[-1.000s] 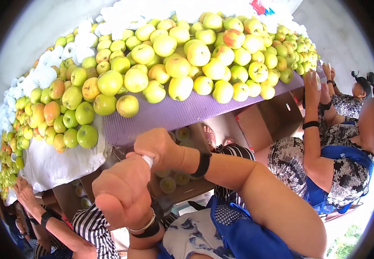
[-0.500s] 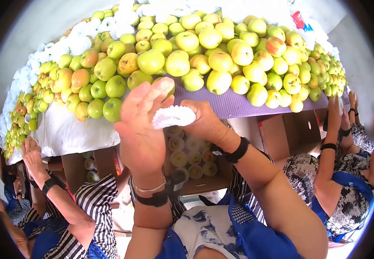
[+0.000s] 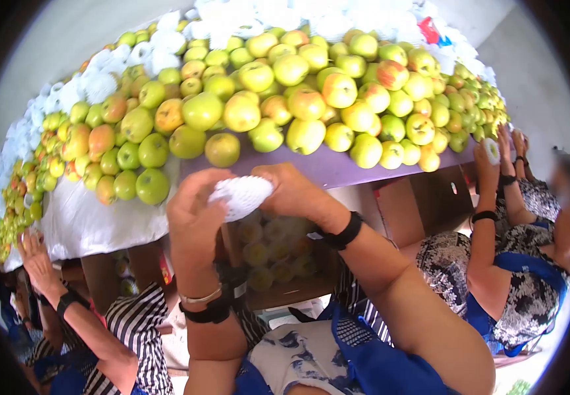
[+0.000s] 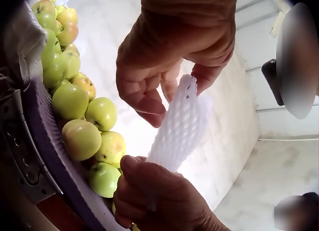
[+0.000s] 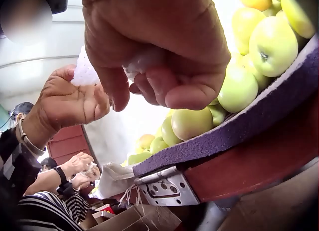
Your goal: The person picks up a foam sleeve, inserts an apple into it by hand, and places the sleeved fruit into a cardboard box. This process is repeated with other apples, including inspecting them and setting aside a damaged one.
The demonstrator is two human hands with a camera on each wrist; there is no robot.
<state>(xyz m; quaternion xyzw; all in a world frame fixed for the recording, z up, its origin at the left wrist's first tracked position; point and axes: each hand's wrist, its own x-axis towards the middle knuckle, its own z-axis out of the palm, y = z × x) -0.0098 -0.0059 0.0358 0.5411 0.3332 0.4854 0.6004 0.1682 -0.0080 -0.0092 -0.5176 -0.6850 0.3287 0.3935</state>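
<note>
A white foam net sleeve (image 3: 240, 197) stretches between the two hands, in front of the apple pile. My right hand (image 3: 291, 189) pinches its right end between thumb and curled fingers. At the other end my left hand (image 3: 196, 212) has its thumb and bent fingers around the sleeve's tip. The left wrist view has the net (image 4: 179, 131) flattened and narrow, its tip at the left thumb, with a gap to the nearer fingers (image 4: 142, 104). In the right wrist view the right hand (image 5: 154, 46) hides most of the sleeve. Green and yellow apples (image 3: 308, 135) lie close behind.
The apples rest on a purple padded ledge (image 3: 337, 168) and a white cloth (image 3: 100, 220). More white foam nets (image 3: 97, 85) line the back. Netted fruit fills a cardboard box (image 3: 278, 299) below; another box (image 3: 423, 204) stands right. Other people's hands (image 3: 38, 257) work at both sides.
The hands were close together low in the head view, then parted, with the left palm flat beside the net. Now the left thumb and fingers bend around the net's end.
</note>
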